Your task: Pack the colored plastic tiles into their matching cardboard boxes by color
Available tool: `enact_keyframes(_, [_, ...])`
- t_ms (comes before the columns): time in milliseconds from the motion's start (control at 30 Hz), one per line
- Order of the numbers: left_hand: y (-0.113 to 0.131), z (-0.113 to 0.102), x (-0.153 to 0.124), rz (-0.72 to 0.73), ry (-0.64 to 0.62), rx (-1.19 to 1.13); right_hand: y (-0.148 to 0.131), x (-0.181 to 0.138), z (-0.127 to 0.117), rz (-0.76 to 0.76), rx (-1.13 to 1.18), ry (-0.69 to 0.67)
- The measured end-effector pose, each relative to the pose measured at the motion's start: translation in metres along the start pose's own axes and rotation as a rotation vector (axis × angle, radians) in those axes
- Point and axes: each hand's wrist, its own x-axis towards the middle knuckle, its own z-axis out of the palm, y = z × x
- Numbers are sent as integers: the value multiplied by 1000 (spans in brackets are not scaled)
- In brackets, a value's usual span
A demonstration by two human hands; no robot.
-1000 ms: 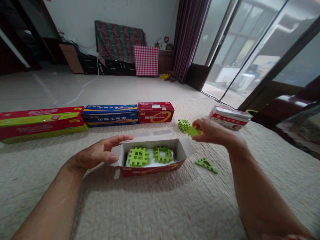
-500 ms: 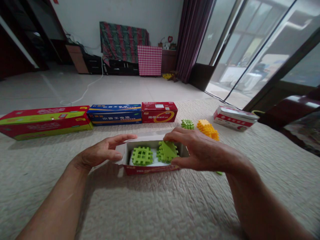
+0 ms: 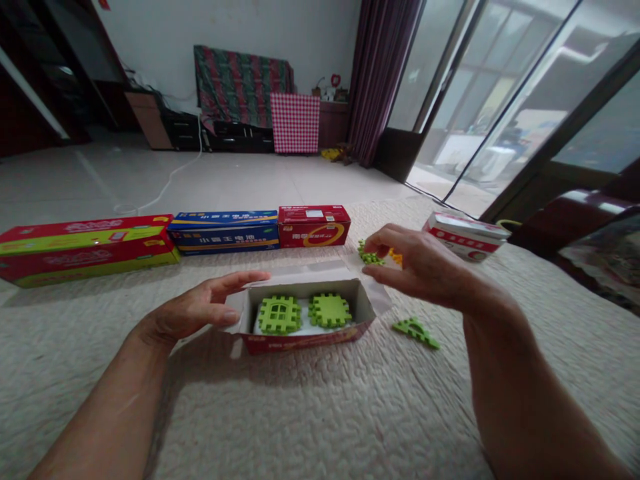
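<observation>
An open red cardboard box [image 3: 300,341] lies on the cream quilted surface with two green interlocking tiles in it: a window-patterned tile [image 3: 279,315] on the left and a solid tile [image 3: 329,310] on the right. My left hand [image 3: 193,310] rests against the box's left end flap, fingers stretched out. My right hand [image 3: 417,263] hovers beyond the box's right end, fingertips reaching down onto a small pile of green tiles [image 3: 369,256]; nothing is visibly gripped. An orange tile stack [image 3: 395,255] is mostly hidden behind that hand.
A green triangular tile [image 3: 416,331] lies right of the box. Behind stand a long red-and-green box [image 3: 85,248], a blue box [image 3: 223,231] and a red box [image 3: 313,225] in a row. A white-and-red box [image 3: 465,235] sits at the right.
My right hand took a green tile from the far pile, laid it in the box's right side over the frame tile, then went back to the pile. The left hand stayed put.
</observation>
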Motion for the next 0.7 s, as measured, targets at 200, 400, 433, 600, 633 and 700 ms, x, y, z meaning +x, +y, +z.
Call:
enact_keyframes(200, [1, 0, 0, -41, 1, -1, 78, 6, 23, 278, -142, 108])
enact_keyframes(400, [-1, -2, 0, -64, 1, 5, 100, 4, 68, 333, -209, -1])
enact_keyframes(433, [-1, -2, 0, -67, 2, 9, 99, 5, 73, 307, -214, -23])
enact_keyframes(600, [0, -1, -1, -110, 4, -19, 98, 28, 77, 258, -244, -253])
enact_keyframes(633, [0, -1, -2, -114, 2, -24, 100, 34, 76, 267, -243, -310])
enact_keyframes(700, [-1, -2, -1, -112, -8, -29, 107, 46, 73, 276, -234, -405])
